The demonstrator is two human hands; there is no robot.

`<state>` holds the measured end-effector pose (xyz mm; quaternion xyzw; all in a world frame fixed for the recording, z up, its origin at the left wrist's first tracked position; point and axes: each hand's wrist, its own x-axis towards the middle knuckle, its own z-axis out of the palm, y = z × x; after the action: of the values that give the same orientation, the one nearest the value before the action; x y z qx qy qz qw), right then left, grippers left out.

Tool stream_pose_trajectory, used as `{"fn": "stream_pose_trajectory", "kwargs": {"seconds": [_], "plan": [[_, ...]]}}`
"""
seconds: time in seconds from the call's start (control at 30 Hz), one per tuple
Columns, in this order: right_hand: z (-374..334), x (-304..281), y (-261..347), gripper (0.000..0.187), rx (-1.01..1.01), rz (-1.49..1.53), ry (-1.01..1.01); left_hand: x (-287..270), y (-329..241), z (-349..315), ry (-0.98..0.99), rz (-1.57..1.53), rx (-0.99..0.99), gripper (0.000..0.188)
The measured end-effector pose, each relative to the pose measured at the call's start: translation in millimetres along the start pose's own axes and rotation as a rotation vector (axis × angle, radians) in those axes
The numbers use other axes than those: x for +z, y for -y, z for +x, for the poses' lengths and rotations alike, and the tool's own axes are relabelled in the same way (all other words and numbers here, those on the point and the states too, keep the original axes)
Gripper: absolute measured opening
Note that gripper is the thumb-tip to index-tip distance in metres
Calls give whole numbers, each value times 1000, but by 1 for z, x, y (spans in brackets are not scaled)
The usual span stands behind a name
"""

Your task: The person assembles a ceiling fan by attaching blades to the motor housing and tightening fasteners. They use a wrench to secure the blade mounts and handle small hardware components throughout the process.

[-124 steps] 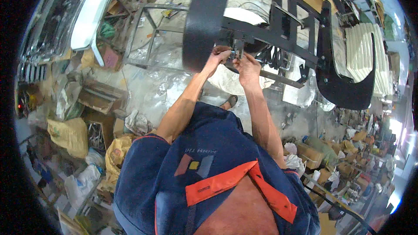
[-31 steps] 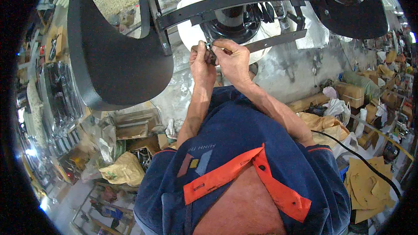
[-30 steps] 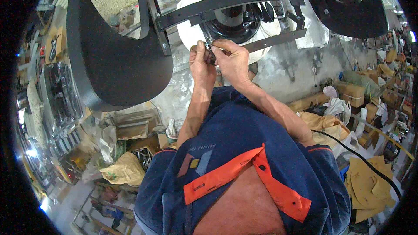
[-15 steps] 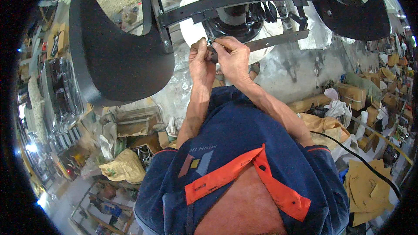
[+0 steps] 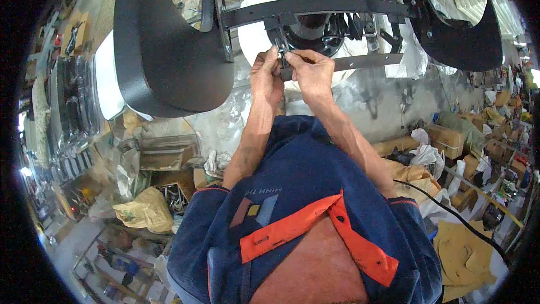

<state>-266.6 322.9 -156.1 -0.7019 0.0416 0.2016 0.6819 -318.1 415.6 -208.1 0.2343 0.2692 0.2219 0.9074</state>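
Note:
My left hand (image 5: 265, 76) and my right hand (image 5: 312, 73) meet at the near end of a black metal frame (image 5: 315, 7). Both have thumb and fingers closed in a pinch around a small shiny metal fastener (image 5: 280, 54), whose exact kind is too small to tell. It sits where a narrow upright strip comes down from the frame. A dark flat metal bar (image 5: 368, 62) with holes runs rightward from behind my right hand; its left end is partly hidden by my fingers.
Curved black panels flank the frame, a left panel (image 5: 169, 73) and a right panel (image 5: 467, 45). Beyond my hands is a round white piece (image 5: 253, 36) with a glossy black base (image 5: 329, 45). Cardboard boxes (image 5: 447, 139), bags and a black cable (image 5: 450, 209) lie behind at right.
The whole view has shifted slightly, so the frame and panels sit a little right. My hands stay pinched together at the same spot on the frame.

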Motion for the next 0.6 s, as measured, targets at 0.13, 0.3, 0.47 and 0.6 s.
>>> {"fn": "stream_pose_trajectory", "kwargs": {"seconds": [0.13, 0.3, 0.47, 0.6], "plan": [[-2, 5, -5, 19, -13, 77, -22, -2, 5, 3, -46, -3, 13, 17], [-8, 1, -4, 18, 59, 52, -3, 2, 7, 4, -69, -14, 19, 17], [-12, 4, -20, 21, -214, -69, -22, 3, 7, 3, -48, 0, 45, 21], [-14, 3, -28, 24, -444, -199, 17, 8, 5, 4, -92, 23, 12, 22]]}}
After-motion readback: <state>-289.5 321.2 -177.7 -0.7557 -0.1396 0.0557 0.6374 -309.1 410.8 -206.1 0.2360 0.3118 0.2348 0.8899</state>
